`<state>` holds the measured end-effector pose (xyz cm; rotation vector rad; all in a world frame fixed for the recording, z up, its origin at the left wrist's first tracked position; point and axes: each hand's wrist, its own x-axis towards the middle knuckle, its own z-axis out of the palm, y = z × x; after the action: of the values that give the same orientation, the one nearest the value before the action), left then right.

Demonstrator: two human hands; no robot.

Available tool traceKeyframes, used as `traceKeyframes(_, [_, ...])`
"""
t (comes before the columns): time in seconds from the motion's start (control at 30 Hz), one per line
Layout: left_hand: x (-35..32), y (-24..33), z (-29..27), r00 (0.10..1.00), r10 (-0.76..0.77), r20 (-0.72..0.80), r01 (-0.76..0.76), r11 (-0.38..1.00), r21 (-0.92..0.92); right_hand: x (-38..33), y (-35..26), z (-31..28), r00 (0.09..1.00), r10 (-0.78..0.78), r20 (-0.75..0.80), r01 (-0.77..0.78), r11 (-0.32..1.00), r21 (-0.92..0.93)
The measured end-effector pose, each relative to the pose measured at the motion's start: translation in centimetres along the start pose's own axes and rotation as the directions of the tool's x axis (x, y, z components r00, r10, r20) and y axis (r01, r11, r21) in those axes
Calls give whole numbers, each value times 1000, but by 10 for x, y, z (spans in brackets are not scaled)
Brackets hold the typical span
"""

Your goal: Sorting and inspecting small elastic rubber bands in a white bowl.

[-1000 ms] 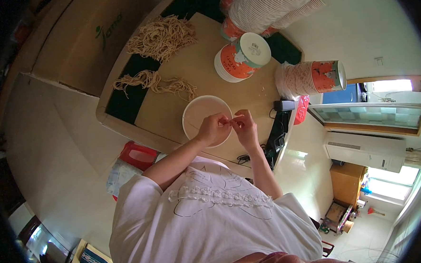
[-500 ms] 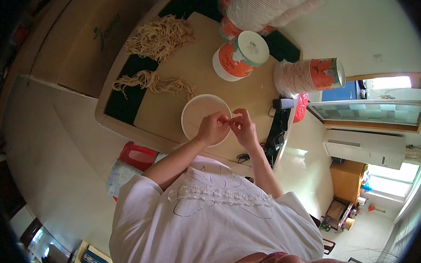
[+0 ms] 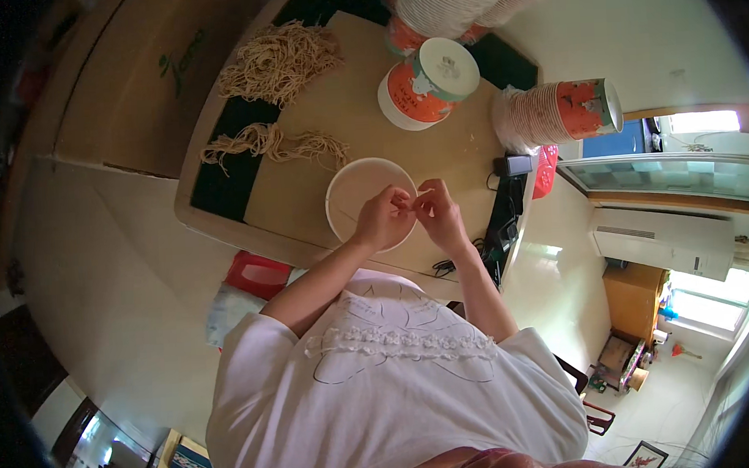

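Left hand (image 3: pixel 384 219) and right hand (image 3: pixel 438 214) pinched together over white bowl (image 3: pixel 351 193), item between fingertips too small to identify

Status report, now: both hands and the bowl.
Left hand and right hand pinched together over the white bowl, contents unclear. Bowl upright on table. Noodle bundles lie apart, nothing blocking.

Left hand (image 3: pixel 382 218) and right hand (image 3: pixel 440 215) meet fingertip to fingertip over a round white paper bowl (image 3: pixel 364 192) on the tan wooden bench (image 3: pixel 305 204).
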<state>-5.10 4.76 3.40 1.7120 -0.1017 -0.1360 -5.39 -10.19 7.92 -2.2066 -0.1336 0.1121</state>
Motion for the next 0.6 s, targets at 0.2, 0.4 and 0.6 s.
traceKeyframes(0.2, [0, 5, -3, 999, 35, 9, -35, 999, 8, 1, -3, -1, 999, 32, 29, -30, 998, -61])
traceKeyframes(0.4, [0, 9, -7, 971, 235, 51, -239, 925, 295, 2, -6, -1, 999, 35, 41, -31, 995, -96])
traceKeyframes(0.6, [0, 16, -7, 966, 245, -86, -219, 945, 242, 0, 1, -1, 999, 11, 38, -8, 996, -86])
